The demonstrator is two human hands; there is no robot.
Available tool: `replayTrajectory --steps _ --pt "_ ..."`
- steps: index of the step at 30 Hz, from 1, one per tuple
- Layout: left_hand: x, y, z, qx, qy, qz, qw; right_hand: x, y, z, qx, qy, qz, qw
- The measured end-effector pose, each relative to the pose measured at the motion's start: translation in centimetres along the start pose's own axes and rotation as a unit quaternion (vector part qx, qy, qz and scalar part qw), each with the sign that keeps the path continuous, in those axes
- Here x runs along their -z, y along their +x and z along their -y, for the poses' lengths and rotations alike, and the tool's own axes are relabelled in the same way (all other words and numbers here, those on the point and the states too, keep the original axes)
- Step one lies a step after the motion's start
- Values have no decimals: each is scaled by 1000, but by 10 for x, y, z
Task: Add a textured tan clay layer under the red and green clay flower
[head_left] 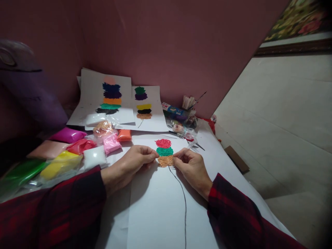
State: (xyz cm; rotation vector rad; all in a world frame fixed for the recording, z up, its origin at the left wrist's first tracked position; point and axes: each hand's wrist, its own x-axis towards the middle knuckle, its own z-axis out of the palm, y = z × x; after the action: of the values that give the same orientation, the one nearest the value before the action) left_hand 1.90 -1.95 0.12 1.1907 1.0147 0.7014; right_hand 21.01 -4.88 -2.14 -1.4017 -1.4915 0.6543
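On a white sheet of paper [153, 214] lies a stack of modelling-clay bands: red clay [163, 143], green clay [165, 151] and tan clay [165, 162]. Below them a dark drawn line [185, 204] runs down the sheet. My left hand [133, 164] is closed, thumb and forefinger pinched at the left end of the tan band's upper edge. At the right end my right hand [193, 166] pinches in the same way. Both pinches appear to be on the tan clay, though the fingers partly cover what is between them.
Several packets of coloured clay, among them a yellow packet [62, 164] and a white packet [94, 158], lie at the left. Behind, sheets with clay bands [121, 81] lean near the wall. Scissors [195, 143] and a brush [199, 98] are at the right, near the table's edge.
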Motion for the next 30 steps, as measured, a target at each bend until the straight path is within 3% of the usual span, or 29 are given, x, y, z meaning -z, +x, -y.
replayTrajectory --steps 30 --pt "1 -2 -1 1 15 0 1000 6 3 -3 4 -60 -14 998"
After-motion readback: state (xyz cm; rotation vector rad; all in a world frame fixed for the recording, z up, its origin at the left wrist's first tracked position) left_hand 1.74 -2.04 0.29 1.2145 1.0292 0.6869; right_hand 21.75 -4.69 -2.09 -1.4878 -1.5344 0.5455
